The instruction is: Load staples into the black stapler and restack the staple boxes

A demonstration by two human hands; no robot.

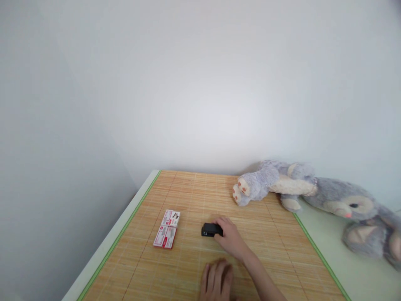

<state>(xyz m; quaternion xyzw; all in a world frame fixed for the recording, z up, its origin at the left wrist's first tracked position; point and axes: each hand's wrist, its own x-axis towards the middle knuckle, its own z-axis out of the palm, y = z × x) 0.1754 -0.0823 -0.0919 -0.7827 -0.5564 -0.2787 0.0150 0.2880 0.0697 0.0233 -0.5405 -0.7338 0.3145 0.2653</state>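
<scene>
My right hand (229, 236) reaches in from the lower right, its thumb and fingers closed around the right end of a small black stapler (209, 229). The stapler lies flat on the bamboo mat, its left end sticking out from under the grip. Nearer to me, at the bottom edge, my left hand (216, 281) rests on the mat with fingers stretched out and nothing in them. Left of the stapler, apart from both hands, lie small red-and-white staple boxes (165, 237) packed edge to edge.
A green-edged bamboo mat (147, 267) covers most of the white table (328, 238). A grey plush toy (291, 184) lies on its side across the back right, partly over the mat. White walls (200, 83) rise behind and to the left.
</scene>
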